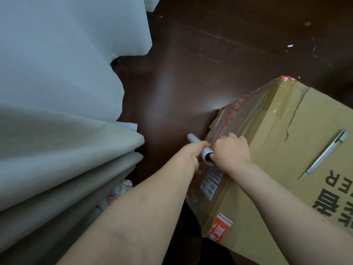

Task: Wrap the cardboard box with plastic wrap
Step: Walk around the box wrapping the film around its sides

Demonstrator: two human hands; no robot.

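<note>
Left grip and right grip each curl round one plastic wrap roll. Right of them, one cardboard box, marked "ER", carries one silver pen-like tool.

the cardboard box is seen to be of matt brown board, creased and torn along one seam, with dull black print. clear plastic wrap is stretched over one edge, thin and glossy, wrinkled where light is caught. strips of shiny brown packing tape and red printed tape are stuck to the board, beside a white paper label. the roll is shown as a smooth pale grey tube with a faint sheen. a pen is finished in a silvery, metal-looking polish. the floor is of dark wood, glossy yet scuffed. the folded cloth is matt and soft-looking.
</note>
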